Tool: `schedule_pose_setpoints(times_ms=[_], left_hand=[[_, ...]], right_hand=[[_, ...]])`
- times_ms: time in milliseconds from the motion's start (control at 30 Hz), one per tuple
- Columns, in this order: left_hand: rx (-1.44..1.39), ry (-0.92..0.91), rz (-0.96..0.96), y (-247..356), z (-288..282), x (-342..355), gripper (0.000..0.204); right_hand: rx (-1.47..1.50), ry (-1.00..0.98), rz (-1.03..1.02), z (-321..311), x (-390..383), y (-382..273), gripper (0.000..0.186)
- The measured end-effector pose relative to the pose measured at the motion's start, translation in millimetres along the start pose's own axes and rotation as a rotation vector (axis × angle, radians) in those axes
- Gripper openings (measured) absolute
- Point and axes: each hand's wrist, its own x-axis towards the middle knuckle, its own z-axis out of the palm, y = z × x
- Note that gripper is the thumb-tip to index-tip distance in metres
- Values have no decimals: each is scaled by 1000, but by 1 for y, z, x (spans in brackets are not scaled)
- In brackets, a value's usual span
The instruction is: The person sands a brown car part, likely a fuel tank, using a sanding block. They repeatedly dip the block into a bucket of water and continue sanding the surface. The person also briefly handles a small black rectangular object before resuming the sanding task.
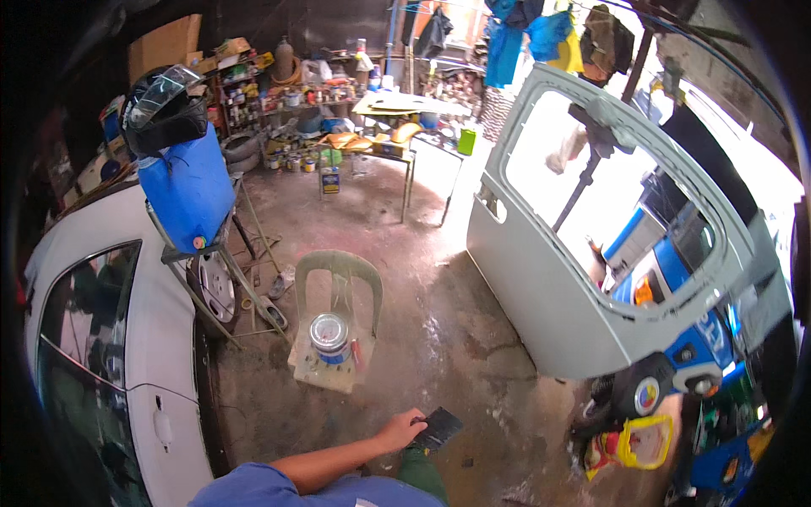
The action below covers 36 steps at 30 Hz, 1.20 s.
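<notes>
My left hand [401, 431] reaches in from the lower edge, its fingers closed on one side of a black flat square piece [441, 428]. Whether that is a spreader or a sheet of sandpaper I cannot tell. The piece is held above my green trouser leg [422, 475]. My right hand is out of sight. Ahead of me stands a pale plastic chair [304, 359], with a round metal can [329, 332] on its seat. A thin red tool or tube [356, 353] lies beside the can.
A large grey vehicle panel [541, 296] with a window opening stands at right. On the left is a white car [169, 338], beside a stand carrying a blue container [190, 186]. Cluttered shelves [304, 101] and a work table [384, 150] lie beyond. A yellow bag [629, 444] sits lower right.
</notes>
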Motion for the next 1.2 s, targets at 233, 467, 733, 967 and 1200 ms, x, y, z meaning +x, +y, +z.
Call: schedule_pose_setpoints(times_ms=[233, 467, 733, 967, 1200], left_hand=[[-132, 260, -31, 22, -41, 141, 32], [-327, 537, -178, 63, -100, 250, 45], [-251, 628, -204, -30, -163, 437, 48], [-255, 621, -266, -4, -271, 560, 50], [-191, 782, -379, -50, -379, 678, 51]], right_hand=[[-203, -143, -29, -108, 166, -67, 65], [-390, 125, -219, -267, 386, -277, 64], [-213, 222, -576, -305, 488, -489, 63], [-336, -114, -256, -254, 515, -473, 61], [-333, -235, -187, -264, 583, -605, 55]])
